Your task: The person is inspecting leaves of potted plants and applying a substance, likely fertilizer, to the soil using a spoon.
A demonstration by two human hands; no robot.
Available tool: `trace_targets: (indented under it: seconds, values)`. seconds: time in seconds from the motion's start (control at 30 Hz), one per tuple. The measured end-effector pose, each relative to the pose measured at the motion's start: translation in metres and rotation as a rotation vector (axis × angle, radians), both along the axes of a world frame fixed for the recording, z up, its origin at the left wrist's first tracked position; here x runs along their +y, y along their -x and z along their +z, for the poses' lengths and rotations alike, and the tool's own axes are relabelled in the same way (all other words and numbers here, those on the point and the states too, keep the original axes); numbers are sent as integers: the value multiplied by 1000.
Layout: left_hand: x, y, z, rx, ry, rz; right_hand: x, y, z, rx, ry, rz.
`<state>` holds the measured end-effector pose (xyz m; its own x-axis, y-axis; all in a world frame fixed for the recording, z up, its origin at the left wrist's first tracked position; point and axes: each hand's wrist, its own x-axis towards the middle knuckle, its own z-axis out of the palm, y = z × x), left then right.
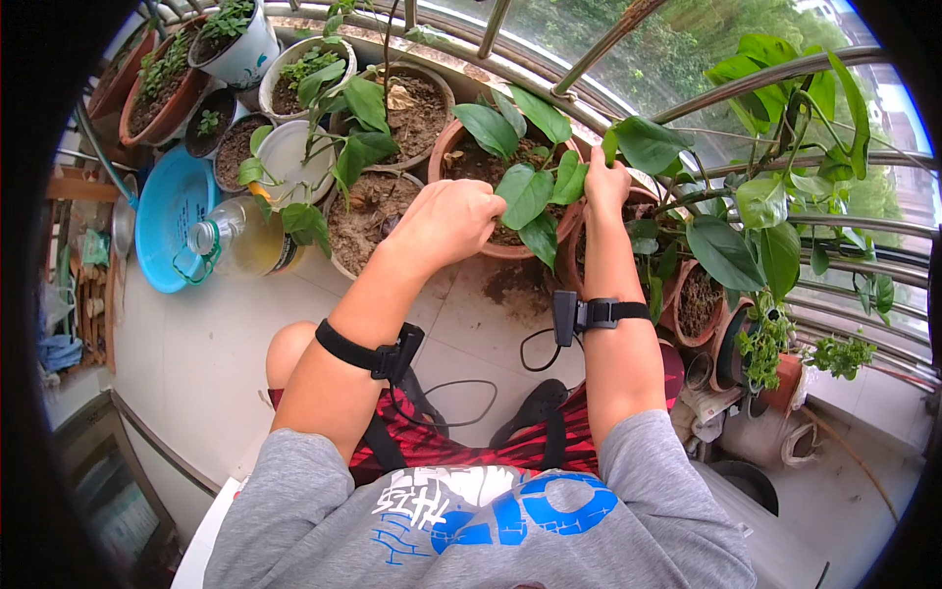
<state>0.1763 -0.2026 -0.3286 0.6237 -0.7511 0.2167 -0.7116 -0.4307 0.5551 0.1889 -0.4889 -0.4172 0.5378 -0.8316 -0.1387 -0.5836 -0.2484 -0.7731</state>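
Observation:
My left hand (450, 219) is curled, thumb and forefinger together at the left edge of a broad green leaf (525, 196) of a potted vine; whether it pinches that leaf cannot be made out. The vine grows from a round terracotta pot (508, 250) with brown soil. Farther right, my right hand (608, 181) is raised beside the same foliage, its fingers closed around a small green leaf (610, 147). Below that hand, a second terracotta pot is partly hidden by my forearm. A pot of dry soil (368, 213) lies behind my left wrist.
A blue plastic basin (165, 221) and a large clear bottle (246, 235) of yellowish liquid stand at the left. Several potted plants line the metal window railing (765, 81). Large-leaved stems (725, 250) spread at the right. Spilled soil (519, 287) marks the tiled floor.

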Motion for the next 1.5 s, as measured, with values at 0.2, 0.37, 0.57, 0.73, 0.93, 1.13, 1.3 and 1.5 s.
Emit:
trace_targets:
  seconds: [0.2,0.37,0.57,0.73,0.93,1.13,1.3,1.5]
  values:
    - [2,-1,-2,-5,1,11,11,-3,17,-104,-5,41]
    - [5,-2,0,-11,0,22,59,10,47,-207,641,294]
    - [1,0,-4,10,-15,7,59,-20,67,42,654,598]
    - [1,1,-5,9,-44,5,45,-40,59,281,327,456]
    - [2,1,-9,-11,-33,19,33,-23,44,-11,-128,418]
    - [4,1,-9,-31,-32,33,21,-15,26,-227,-310,508]
    - [0,0,-7,-31,-18,39,11,-32,12,-206,-60,353]
    - [8,1,-6,-25,-4,72,32,-27,32,-131,39,355]
